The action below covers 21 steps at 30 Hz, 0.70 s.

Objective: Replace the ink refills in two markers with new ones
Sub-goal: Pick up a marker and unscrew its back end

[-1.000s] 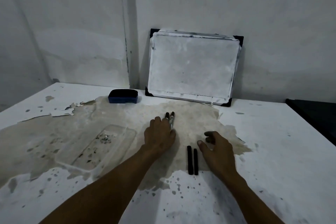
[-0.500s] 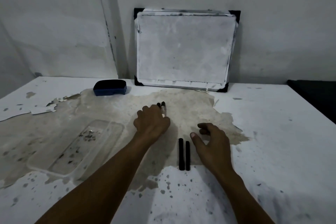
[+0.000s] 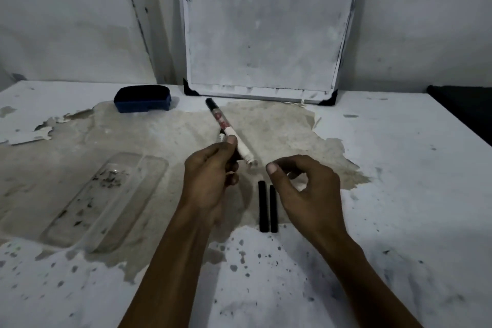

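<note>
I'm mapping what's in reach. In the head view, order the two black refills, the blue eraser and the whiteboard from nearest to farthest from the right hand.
1. Two black refills, on the table just left of the right hand.
2. Blue eraser, far left, near the wall.
3. Whiteboard, leaning on the back wall.

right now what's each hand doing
Left hand: closed on a marker, lifted off the table.
Right hand: open, fingers curled, holding nothing, above the two black refills.
</note>
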Each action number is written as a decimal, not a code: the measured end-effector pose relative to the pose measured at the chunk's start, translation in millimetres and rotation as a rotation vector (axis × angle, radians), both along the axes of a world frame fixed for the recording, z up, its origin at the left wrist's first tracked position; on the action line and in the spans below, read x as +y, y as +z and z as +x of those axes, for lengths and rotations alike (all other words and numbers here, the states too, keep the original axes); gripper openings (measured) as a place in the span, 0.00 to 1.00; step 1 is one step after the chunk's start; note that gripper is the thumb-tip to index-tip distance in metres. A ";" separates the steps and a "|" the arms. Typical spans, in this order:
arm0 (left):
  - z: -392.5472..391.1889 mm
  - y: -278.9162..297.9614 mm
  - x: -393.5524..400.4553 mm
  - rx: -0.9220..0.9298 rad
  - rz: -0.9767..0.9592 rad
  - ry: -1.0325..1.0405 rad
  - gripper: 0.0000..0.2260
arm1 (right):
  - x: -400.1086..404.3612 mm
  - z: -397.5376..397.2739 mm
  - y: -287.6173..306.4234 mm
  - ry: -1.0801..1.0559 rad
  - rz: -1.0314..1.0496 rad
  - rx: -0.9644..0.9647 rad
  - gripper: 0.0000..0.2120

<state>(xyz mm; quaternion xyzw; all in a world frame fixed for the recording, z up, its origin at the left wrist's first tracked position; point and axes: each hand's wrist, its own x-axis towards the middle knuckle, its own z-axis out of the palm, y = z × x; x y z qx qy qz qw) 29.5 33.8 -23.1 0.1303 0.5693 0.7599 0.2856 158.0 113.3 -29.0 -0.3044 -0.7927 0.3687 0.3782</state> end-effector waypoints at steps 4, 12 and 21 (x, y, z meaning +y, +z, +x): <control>-1.0 -4.1 1.3 0.009 0.089 -0.089 0.14 | -7.1 -2.1 7.2 0.115 -0.145 -0.005 0.16; 4.2 -0.1 -0.4 0.033 0.259 -0.368 0.09 | -5.8 -0.5 21.8 0.312 -0.652 -0.022 0.24; 7.0 0.8 0.0 0.021 0.334 -0.367 0.12 | -4.4 3.4 18.4 0.508 -0.636 0.029 0.19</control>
